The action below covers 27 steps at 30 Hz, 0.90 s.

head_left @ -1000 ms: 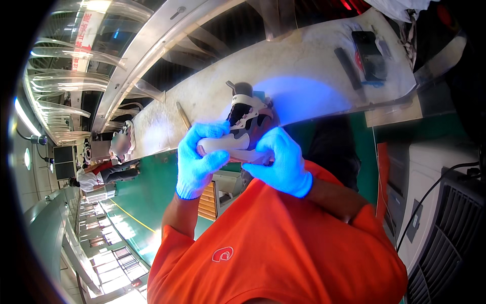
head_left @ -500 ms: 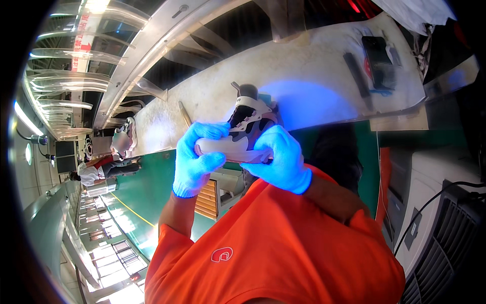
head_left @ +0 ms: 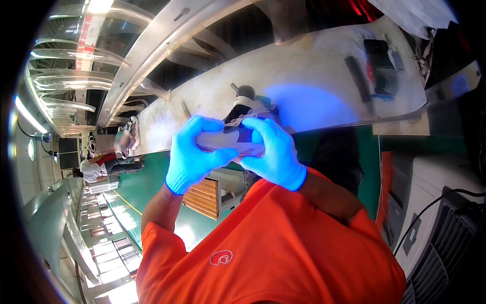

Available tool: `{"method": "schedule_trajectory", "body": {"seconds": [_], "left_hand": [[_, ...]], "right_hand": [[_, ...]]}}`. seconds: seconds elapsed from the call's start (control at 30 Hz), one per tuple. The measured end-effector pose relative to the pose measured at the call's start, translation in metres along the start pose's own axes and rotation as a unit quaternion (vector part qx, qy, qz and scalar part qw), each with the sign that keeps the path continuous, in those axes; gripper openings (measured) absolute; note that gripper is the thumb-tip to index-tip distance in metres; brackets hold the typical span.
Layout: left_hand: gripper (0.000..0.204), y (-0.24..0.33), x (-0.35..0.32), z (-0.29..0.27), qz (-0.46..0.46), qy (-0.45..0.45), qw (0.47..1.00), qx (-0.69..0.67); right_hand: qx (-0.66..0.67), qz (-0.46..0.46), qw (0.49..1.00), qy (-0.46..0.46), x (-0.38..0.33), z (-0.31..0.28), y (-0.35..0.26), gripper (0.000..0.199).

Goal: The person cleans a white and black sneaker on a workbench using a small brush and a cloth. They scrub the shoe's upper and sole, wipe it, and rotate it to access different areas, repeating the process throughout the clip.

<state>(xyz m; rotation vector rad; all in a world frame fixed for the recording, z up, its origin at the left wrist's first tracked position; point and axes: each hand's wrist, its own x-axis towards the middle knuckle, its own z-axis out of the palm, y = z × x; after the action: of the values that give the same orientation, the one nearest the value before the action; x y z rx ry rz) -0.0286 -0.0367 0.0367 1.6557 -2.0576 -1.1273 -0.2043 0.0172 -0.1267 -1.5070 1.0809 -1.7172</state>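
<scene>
A white, grey and black lace-up sports shoe sits at the near edge of a long, pale, stained desk, and both hands of the person in the orange short-sleeved shirt are on it. The left hand, in a knit glove lit bright blue, is clamped around the toe, fingers over the top and thumb below along the sole. The right hand, gloved the same way, grips the middle of the shoe from the other side, so the two hands sit close, with the shoe between them. The toe points to the person's left; the dark-lined opening faces up at the far end, and I can't make out how deep it goes or what is inside.

A round blue patch of light falls on the desk just right of the shoe. Farther right lie a black rectangular phone, a dark narrow bar near it and a small whitish object on its other side. Below, on the green floor, stands a pale boxy unit with orange-brown slats; its contents I can't tell from here.
</scene>
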Motion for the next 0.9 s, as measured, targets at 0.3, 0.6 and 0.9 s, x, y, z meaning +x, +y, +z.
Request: {"method": "schedule_trajectory", "body": {"seconds": [0.3, 0.6, 0.9], "left_hand": [[0.059, -0.004, 0.004, -0.008, -0.029, 0.008, 1.000, -0.001], [0.059, -0.019, 0.013, -0.017, 0.041, -0.010, 0.999, 0.006], [0.078, -0.040, 0.034, -0.041, 0.039, -0.078, 0.996, -0.016]], "right_hand": [[0.013, 0.011, 1.000, 0.020, -0.022, -0.006, 0.020, 0.052], [-0.003, -0.048, 0.998, 0.033, -0.009, -0.005, 0.030, 0.055], [0.021, 0.097, 0.994, -0.049, 0.009, -0.003, 0.024, 0.089]]}}
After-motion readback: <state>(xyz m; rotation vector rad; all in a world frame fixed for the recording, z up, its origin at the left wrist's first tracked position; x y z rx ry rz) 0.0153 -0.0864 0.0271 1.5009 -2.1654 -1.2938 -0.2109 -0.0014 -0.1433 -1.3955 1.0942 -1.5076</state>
